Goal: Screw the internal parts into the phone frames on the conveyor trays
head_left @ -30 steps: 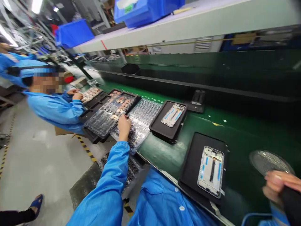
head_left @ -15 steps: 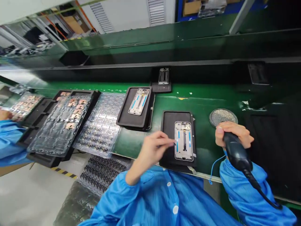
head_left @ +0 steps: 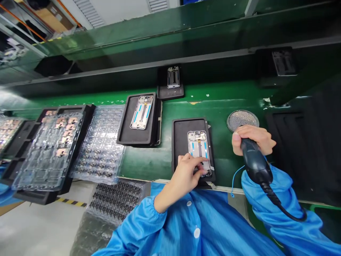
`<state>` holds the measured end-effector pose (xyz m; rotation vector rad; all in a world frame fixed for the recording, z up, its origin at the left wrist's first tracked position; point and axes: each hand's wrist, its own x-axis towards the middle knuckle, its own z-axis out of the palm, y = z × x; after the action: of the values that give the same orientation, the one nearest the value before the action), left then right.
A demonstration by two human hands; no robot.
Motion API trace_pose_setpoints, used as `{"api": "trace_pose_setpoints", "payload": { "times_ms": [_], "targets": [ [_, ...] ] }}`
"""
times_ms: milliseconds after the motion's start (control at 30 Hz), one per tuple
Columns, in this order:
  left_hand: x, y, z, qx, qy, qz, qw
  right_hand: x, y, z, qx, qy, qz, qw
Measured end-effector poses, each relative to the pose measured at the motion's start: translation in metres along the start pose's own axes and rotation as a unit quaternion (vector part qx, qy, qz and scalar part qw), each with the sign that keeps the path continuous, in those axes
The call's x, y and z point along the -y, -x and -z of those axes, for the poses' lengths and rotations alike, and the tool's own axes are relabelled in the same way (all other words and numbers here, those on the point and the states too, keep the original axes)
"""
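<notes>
Far left of my left hand [head_left: 186,172], a clear blister tray [head_left: 45,156] with copper-coloured pieces lies on a black tray [head_left: 87,122]; the view's edge cuts off more trays beyond. Nearer is a clear component tray [head_left: 102,142], dark parts in its front rows. Beyond my left grip, to its left, a phone frame [head_left: 142,112] sits on stacked foam trays [head_left: 126,131].

My left hand is over the lower end of the mid-frame [head_left: 193,138], which lies on a black foam pad [head_left: 179,138] on the green surface [head_left: 149,163]. Thumb and index finger curve towards each other; I can't tell whether they pinch anything tiny. My fingers hide the frame's lower left part.

My right hand [head_left: 254,137] is wrapped around an electric screwdriver [head_left: 255,161], its tip hidden. Just beyond that grip sits a round dish [head_left: 243,120] of tiny metal pieces, too small to make out singly.
</notes>
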<state>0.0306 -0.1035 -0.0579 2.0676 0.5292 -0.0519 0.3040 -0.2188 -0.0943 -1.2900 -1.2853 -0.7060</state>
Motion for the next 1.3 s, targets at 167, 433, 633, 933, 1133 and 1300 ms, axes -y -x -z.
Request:
{"api": "trace_pose_setpoints", "payload": {
  "times_ms": [167, 433, 633, 933, 1133, 1300],
  "targets": [
    [-0.003, -0.002, 0.003, -0.013, 0.0, 0.014, 1.0, 0.0, -0.003, -0.002, -0.015, -0.013, 0.009, 1.0],
    [-0.006, -0.003, 0.007, 0.009, 0.021, 0.029, 0.999, -0.003, -0.003, -0.001, -0.012, -0.024, 0.007, 1.0],
    [-0.006, -0.002, 0.003, 0.0, 0.008, 0.022, 1.0, -0.003, -0.004, -0.001, -0.011, -0.028, 0.007, 1.0],
    [0.003, -0.004, 0.007, 0.006, -0.032, -0.031, 0.999, -0.002, -0.003, 0.002, 0.001, -0.017, -0.002, 1.0],
    [0.008, 0.0, 0.011, -0.022, -0.164, -0.085, 0.983, -0.003, -0.002, 0.0, -0.007, -0.026, 0.0, 1.0],
    [0.022, 0.012, 0.007, -0.118, -0.281, -0.056, 0.951, -0.012, -0.005, 0.005, -0.042, -0.049, -0.02, 0.998]
  ]
}}
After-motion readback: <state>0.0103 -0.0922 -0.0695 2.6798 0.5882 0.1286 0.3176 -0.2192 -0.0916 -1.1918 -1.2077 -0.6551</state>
